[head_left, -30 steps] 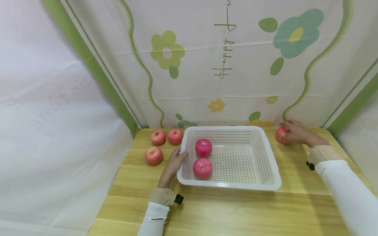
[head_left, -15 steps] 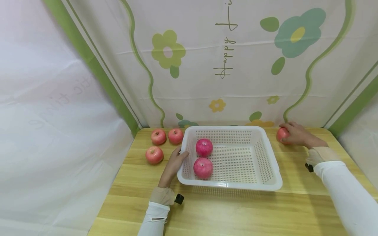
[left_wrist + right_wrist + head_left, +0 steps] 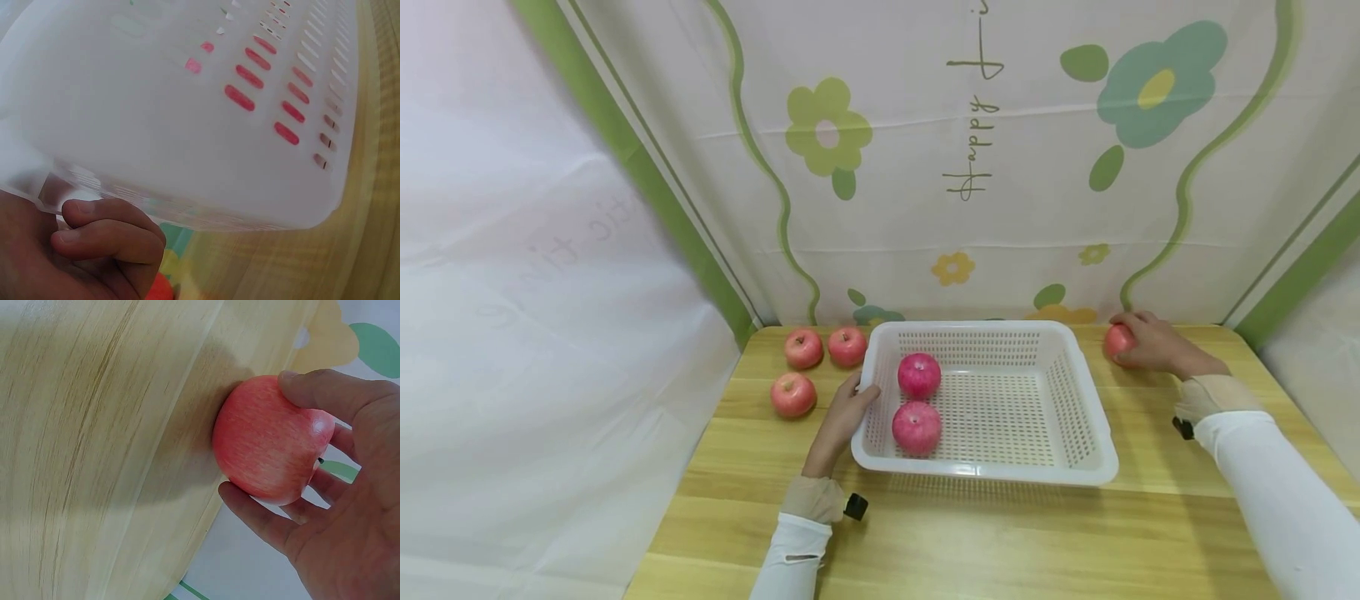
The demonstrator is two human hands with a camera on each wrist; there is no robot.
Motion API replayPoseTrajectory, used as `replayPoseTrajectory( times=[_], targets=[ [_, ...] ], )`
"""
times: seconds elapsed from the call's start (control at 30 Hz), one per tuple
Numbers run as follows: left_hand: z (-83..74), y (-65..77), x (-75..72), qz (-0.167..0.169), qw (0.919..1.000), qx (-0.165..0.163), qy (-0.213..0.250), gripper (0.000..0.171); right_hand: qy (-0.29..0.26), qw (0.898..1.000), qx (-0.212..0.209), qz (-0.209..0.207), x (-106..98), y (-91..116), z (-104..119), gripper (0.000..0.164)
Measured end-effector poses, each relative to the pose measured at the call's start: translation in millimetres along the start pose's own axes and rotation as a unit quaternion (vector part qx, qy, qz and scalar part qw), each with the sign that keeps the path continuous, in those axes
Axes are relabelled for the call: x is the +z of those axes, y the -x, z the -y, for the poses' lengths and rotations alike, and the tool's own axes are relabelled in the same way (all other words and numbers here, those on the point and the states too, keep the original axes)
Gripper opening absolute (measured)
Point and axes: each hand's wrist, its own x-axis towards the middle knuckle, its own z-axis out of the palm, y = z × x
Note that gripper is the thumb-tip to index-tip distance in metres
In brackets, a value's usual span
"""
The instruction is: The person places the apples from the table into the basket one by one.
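Note:
A white plastic basket (image 3: 992, 476) stands on the wooden table with two deep-pink apples inside, a rear apple (image 3: 919, 376) and a front apple (image 3: 917, 427), both by its left wall. My left hand (image 3: 848, 408) grips the basket's left rim, thumb over the edge; the left wrist view shows its fingers (image 3: 115, 240) curled under the rim. Toward the table's back right, my right hand (image 3: 1156, 343) holds a pinkish-red apple (image 3: 269, 440). In the right wrist view, thumb and fingers lie round that apple, which sits at the table surface.
Left of the basket lie three more apples: one at the back left (image 3: 803, 348), one beside the rim (image 3: 847, 346) and one nearer the front (image 3: 793, 394). A flower-printed curtain (image 3: 880, 167) hangs along the table's back edge.
My right hand has closed further round the apple at the back right. The left hand and the basket keep their places; the head view has shifted very slightly.

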Motion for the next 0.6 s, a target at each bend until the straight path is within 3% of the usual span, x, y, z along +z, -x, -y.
replayPoseTrajectory(
  times=[0.6],
  targets=[
    [0.3,0.3,-1.1,0.008,0.9998,0.001,0.016,0.043,-0.007,1.000,0.016,0.016,0.8,1.1,-2.4,0.066]
  ],
)
